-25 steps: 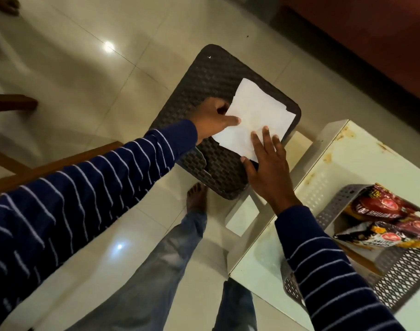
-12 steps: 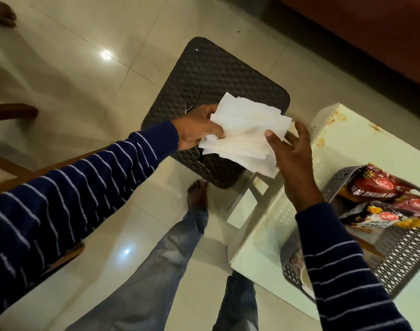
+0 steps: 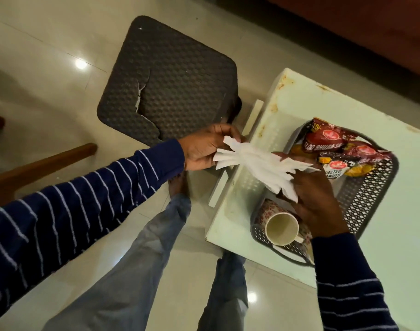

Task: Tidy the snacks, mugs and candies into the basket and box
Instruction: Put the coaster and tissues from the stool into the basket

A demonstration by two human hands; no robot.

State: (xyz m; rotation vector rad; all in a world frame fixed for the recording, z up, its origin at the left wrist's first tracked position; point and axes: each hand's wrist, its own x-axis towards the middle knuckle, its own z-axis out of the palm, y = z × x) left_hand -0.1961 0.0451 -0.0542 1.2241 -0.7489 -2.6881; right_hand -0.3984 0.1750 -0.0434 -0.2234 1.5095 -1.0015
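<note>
A stack of white paper napkins (image 3: 256,163) is held between both hands above the near-left corner of the pale table (image 3: 376,235). My left hand (image 3: 204,149) pinches its left end. My right hand (image 3: 316,199) grips its right end, over the grey perforated basket (image 3: 371,192). The basket holds red snack packets (image 3: 333,142), a dark peanut packet (image 3: 335,166) and a floral mug (image 3: 279,225) lying on its side, mouth toward me.
A dark woven plastic stool (image 3: 175,80) with a cracked seat stands on the tiled floor left of the table. A wooden furniture leg (image 3: 41,163) lies at the far left. My legs and a bare foot (image 3: 178,185) are below the hands.
Both hands lifted the napkins off the stool and carried them right, over the table's corner and the basket. The flat sheets are now bunched and fanned between the hands.
</note>
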